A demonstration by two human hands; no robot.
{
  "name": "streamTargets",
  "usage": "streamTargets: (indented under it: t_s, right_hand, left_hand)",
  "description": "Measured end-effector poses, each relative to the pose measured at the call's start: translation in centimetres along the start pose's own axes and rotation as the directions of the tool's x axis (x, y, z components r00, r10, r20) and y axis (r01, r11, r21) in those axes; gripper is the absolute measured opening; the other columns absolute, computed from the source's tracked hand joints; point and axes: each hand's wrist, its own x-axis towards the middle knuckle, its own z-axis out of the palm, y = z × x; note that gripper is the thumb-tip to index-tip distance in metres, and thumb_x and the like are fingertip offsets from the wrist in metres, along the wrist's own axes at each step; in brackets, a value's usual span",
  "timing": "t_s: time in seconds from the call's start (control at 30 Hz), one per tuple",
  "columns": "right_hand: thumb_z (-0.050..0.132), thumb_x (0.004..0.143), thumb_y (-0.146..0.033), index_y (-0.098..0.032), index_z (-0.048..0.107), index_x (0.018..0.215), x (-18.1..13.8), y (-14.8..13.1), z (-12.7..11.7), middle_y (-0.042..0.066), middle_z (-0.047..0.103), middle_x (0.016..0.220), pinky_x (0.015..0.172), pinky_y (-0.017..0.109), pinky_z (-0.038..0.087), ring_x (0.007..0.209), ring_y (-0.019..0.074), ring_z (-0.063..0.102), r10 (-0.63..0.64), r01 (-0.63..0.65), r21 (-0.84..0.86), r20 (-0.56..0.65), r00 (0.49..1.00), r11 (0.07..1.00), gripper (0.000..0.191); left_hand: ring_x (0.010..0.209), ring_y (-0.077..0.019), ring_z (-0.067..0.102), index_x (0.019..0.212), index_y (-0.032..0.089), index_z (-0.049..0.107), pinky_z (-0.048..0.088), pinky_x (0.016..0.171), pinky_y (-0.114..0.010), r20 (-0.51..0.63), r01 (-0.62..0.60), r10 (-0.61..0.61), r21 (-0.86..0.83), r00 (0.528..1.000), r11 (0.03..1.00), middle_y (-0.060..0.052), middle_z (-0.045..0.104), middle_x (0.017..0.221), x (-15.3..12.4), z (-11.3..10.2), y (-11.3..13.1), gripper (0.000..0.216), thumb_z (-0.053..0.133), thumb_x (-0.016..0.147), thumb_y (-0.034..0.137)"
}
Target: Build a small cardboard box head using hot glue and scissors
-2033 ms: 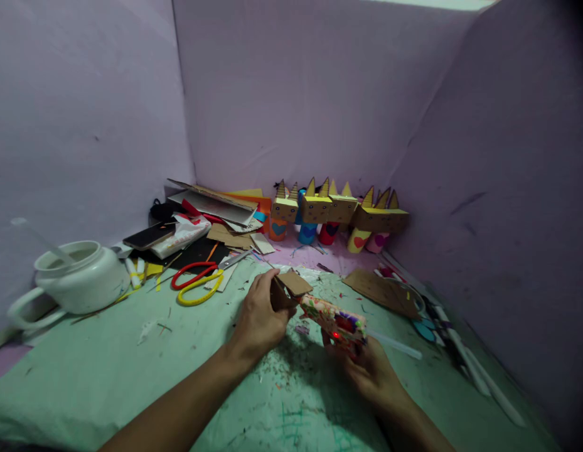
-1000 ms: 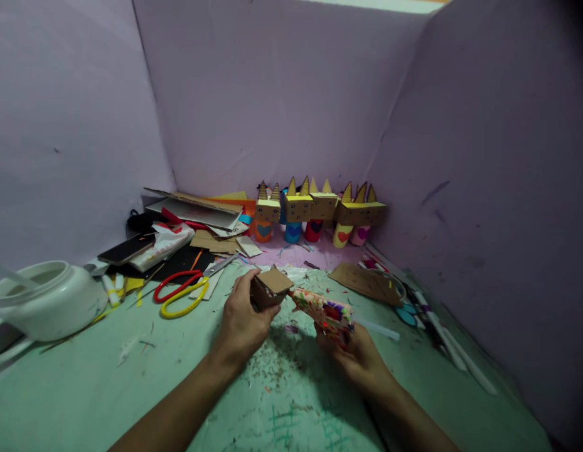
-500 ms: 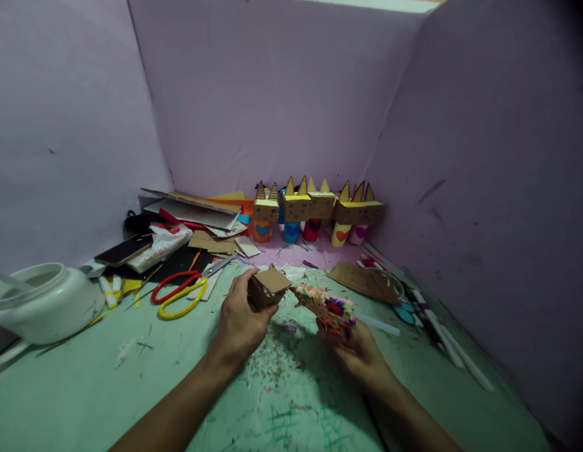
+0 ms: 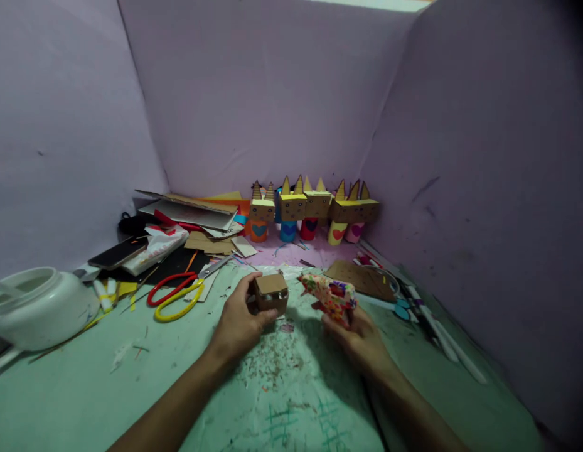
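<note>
A white pot (image 4: pixel 56 314) stood at the left end of the green worktop (image 4: pixel 74 395). Past it lay a dark phone (image 4: pixel 117 253) beside a white packet (image 4: pixel 152 251), with a pile of card (image 4: pixel 187 210) behind. Then came the scissors (image 4: pixel 197 276), one loop red, one yellow, their tips angled away to the right.

The person's left hand (image 4: pixel 240 321) had its grip clamped on a small box (image 4: pixel 271 285), thumb on the near side, over the middle of the worktop. I could see a dark gap under the box's top panel. Behind, near the wall, stood five horned figures (image 4: pixel 292 209) with hearts on their coloured bodies.

Right of the box, and apart from it, was the patterned glue gun (image 4: pixel 329 295), nozzle toward the box. The right hand (image 4: pixel 361 339) had its grip wrapped around the handle. Farther right lay a brown sheet (image 4: pixel 359 280), then pens (image 4: pixel 446 342).
</note>
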Motion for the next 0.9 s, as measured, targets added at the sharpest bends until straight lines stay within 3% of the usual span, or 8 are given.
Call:
streamTargets:
  t_s: [0.17, 0.3, 0.37, 0.43, 0.53, 0.6, 0.73, 0.9]
  right_hand:
    - [0.063, 0.063, -0.047, -0.014, 0.07, 0.089, 1.8, -0.2, -1.8, 0.009, 0.074, 0.085, 0.063, 0.033, 0.049, 0.078, 0.0289, 0.067, 0.182, -0.185, -0.077, -0.047, 0.982, 0.98, 0.043]
    - [0.06, 0.07, -0.054, -0.019, 0.068, 0.063, 1.8, -0.6, -3.1, 0.007, 0.066, 0.059, 0.05, 0.03, 0.037, 0.059, 0.0255, 0.062, 0.226, -0.211, -0.608, -0.053, 0.973, 0.765, 0.037]
    - [0.056, 0.075, -0.056, -0.02, 0.066, 0.055, 1.0, -1.5, -3.5, 0.01, 0.064, 0.058, 0.049, 0.031, 0.035, 0.058, 0.0266, 0.061, 0.152, -0.164, -0.777, -0.088, 0.984, 0.608, 0.042]
    - [0.059, 0.075, -0.05, -0.02, 0.071, 0.066, 0.2, -2.4, -3.3, 0.013, 0.067, 0.071, 0.053, 0.034, 0.039, 0.068, 0.0296, 0.063, -0.049, -0.08, -0.797, -0.136, 0.989, 0.599, 0.033]
    - [0.057, 0.075, -0.031, -0.022, 0.071, 0.091, -0.4, -2.8, -1.5, 0.009, 0.07, 0.084, 0.063, 0.035, 0.047, 0.071, 0.0234, 0.064, -0.138, 0.105, -0.472, -0.036, 0.99, 0.875, 0.023]
    - [0.058, 0.071, -0.023, -0.022, 0.068, 0.099, -0.2, -2.2, 0.4, 0.007, 0.071, 0.088, 0.067, 0.035, 0.051, 0.072, 0.0203, 0.064, -0.055, 0.068, -0.116, 0.116, 0.992, 0.991, 0.03]
    - [0.062, 0.066, -0.018, -0.019, 0.062, 0.101, 1.3, -0.7, 3.4, 0.006, 0.065, 0.093, 0.061, 0.031, 0.054, 0.065, 0.0143, 0.064, 0.128, -0.207, 0.306, 0.259, 0.957, 0.929, 0.035]
    - [0.071, 0.067, -0.026, -0.019, 0.062, 0.097, 1.6, -0.5, 3.7, 0.002, 0.064, 0.088, 0.07, 0.032, 0.055, 0.066, 0.0124, 0.064, 0.17, -0.297, 0.431, 0.308, 0.936, 0.852, 0.032]
  left_hand:
    - [0.101, -0.0298, 0.061, 0.114, 0.015, 0.055, 0.046, 0.094, -0.044, 0.128, 0.09, -0.095, 0.038, 0.987, 0.995, -0.013, 0.066, 0.109, 0.0, 0.0, 0.1, 0.068, 0.073, 0.048, 0.011]
    - [0.097, -0.0298, 0.063, 0.104, 0.018, 0.061, 0.047, 0.092, -0.046, 0.191, 0.118, -0.135, 0.096, 0.972, 0.988, -0.008, 0.069, 0.099, 0.1, -0.2, 0.1, 0.061, 0.07, 0.044, 0.006]
    - [0.094, -0.0293, 0.064, 0.103, 0.019, 0.063, 0.049, 0.09, -0.047, 0.194, 0.097, -0.114, 0.098, 0.974, 0.99, -0.007, 0.07, 0.095, 0.2, -0.4, -0.1, 0.06, 0.069, 0.045, 0.005]
    - [0.092, -0.0295, 0.066, 0.104, 0.019, 0.064, 0.05, 0.088, -0.047, 0.185, 0.068, -0.086, 0.101, 0.979, 0.992, -0.008, 0.071, 0.096, 0.2, -0.4, -0.2, 0.06, 0.068, 0.046, 0.006]
    - [0.094, -0.0306, 0.067, 0.11, 0.019, 0.063, 0.052, 0.087, -0.048, 0.174, 0.02, -0.04, 0.114, 0.984, 0.993, -0.01, 0.071, 0.102, 0.1, -0.4, -0.2, 0.066, 0.069, 0.046, 0.007]
    - [0.097, -0.0313, 0.066, 0.113, 0.018, 0.062, 0.051, 0.088, -0.047, 0.164, -0.013, -0.011, 0.144, 0.986, 0.99, -0.012, 0.071, 0.105, -0.1, -0.4, -0.2, 0.067, 0.069, 0.047, 0.008]
    - [0.095, -0.0295, 0.065, 0.11, 0.016, 0.064, 0.051, 0.086, -0.044, 0.203, -0.058, 0.001, 0.278, 0.979, 0.959, -0.01, 0.071, 0.102, -0.5, -0.4, -0.2, 0.056, 0.072, 0.055, 0.019]
    - [0.09, -0.025, 0.065, 0.105, 0.02, 0.066, 0.051, 0.081, -0.038, 0.295, -0.153, 0.052, 0.33, 0.954, 0.932, -0.006, 0.071, 0.096, -0.6, -0.6, -0.5, 0.04, 0.071, 0.066, 0.025]
